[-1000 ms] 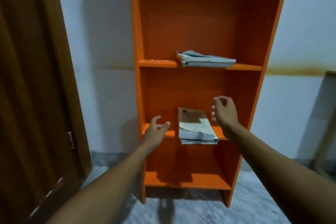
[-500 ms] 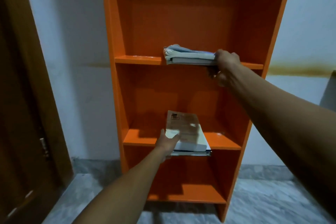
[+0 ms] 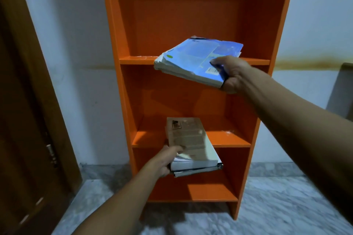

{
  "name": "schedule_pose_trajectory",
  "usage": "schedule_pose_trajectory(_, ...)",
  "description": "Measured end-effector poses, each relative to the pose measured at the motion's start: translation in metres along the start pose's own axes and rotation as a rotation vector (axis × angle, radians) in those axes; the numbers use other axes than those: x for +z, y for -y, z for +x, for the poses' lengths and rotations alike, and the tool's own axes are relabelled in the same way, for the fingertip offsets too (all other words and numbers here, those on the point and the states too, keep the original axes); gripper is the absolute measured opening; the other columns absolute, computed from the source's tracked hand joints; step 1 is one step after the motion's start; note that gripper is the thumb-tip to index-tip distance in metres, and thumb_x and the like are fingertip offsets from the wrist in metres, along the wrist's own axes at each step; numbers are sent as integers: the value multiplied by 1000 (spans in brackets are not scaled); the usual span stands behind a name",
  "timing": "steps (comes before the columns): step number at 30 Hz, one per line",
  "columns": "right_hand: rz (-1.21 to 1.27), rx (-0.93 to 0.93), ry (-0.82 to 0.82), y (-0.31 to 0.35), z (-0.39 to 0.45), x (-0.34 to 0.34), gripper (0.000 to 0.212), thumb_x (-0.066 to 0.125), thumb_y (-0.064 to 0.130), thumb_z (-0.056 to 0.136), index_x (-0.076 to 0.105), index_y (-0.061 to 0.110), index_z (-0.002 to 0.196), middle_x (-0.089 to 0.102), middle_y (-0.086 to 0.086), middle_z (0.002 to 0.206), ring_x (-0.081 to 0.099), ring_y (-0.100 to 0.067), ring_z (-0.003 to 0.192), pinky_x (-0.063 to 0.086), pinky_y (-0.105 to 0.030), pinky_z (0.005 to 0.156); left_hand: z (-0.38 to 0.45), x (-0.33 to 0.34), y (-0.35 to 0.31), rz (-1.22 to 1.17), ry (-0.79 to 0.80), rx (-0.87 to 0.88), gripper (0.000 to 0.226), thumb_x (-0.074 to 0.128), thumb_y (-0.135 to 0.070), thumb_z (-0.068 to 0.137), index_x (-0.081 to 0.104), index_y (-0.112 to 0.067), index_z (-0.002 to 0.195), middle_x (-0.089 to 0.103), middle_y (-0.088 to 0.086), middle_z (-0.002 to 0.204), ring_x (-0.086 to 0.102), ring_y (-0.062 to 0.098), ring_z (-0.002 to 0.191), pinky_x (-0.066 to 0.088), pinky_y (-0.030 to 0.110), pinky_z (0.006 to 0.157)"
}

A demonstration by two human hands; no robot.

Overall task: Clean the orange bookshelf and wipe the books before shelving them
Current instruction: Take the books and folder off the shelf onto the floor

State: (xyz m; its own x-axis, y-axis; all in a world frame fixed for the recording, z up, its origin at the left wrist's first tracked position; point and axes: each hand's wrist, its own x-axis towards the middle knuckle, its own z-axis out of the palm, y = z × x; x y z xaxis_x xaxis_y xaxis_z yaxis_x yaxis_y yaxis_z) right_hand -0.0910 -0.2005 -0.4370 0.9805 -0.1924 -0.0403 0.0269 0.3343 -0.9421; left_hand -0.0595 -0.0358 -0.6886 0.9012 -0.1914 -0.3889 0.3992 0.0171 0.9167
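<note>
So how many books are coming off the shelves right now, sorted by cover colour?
Blue-covered books: 1, the blue book in the right hand
Brown-covered books: 1, the brown book in the left hand
Dark-edged books: 1, the thin book under the brown one
Total: 3

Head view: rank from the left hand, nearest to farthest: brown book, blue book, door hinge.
1. Brown book: in the left hand, lower shelf.
2. Blue book: up and right, held by the right hand.
3. Door hinge: far left; nearly as far as the blue book, so a close call.
</note>
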Motion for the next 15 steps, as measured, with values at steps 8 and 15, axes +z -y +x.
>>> schedule_pose_trajectory(8,-39,-199,-76,-46,-31,-22,22,52,11,103,50,13,124,60,4,89,58,2,39,39,-16,36,-27,3,38,-6,-83,135,17,66,-33,93,52,-27,101,62,-1,114,53,23,116,41,48,109)
schedule_pose_trajectory(15,15,-204,-62,-103,-87,-66,33,55,12,101,50,19,132,68,2,111,73,-14,85,61,-29,62,-61,-31,103,-20,-45,276,32,67,-23,92,60,-18,123,69,-5,110,61,16,108,47,25,84)
